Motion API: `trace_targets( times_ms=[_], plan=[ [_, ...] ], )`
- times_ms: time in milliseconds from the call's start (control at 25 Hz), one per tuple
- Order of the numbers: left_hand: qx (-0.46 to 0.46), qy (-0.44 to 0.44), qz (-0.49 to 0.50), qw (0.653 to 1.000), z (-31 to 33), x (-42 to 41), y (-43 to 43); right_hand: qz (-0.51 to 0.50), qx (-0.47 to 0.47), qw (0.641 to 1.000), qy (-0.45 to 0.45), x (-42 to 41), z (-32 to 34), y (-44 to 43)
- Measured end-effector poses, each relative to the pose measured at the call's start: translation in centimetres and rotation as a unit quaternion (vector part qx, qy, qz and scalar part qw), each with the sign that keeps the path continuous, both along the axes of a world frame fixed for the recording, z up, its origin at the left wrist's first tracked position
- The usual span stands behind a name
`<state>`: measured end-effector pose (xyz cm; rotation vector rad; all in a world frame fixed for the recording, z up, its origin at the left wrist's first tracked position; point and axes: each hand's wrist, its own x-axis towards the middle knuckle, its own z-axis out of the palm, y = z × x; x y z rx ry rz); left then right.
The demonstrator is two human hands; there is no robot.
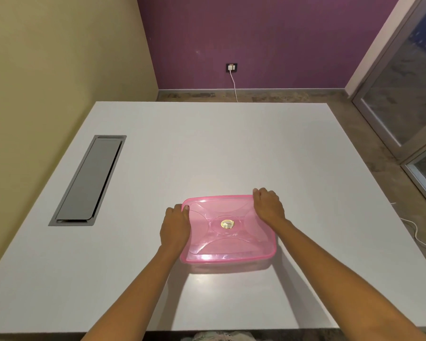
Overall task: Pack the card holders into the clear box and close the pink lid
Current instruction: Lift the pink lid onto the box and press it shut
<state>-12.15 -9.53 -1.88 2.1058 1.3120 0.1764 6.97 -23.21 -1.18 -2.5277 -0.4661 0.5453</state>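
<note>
A translucent pink lid [228, 230] with a round gold sticker in its middle lies flat on top of the clear box [229, 265], whose front wall shows just below the lid's near edge. My left hand [175, 227] grips the lid's left edge, thumb on top near the far left corner. My right hand [268, 205] is curled over the lid's far right corner. No card holders can be made out through the lid.
The box stands near the middle front of a white table [207, 148]. A grey metal cable hatch [89, 179] is set into the table at the left. Walls stand behind and to the left; a white cable lies on the floor at the right.
</note>
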Motion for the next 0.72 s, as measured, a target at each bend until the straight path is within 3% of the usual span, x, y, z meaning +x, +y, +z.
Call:
trace_targets(
  times_ms=[280,720],
  plan=[
    [-0.008,-0.011,-0.005,1.0,-0.6,-0.1,0.5,0.015,-0.071,0.997,-0.04,0.9,-1.4,1.6],
    [-0.036,0.04,-0.002,0.999,0.1,4.3,3.9,0.056,-0.09,0.985,-0.134,0.7,-2.4,1.4]
  ],
)
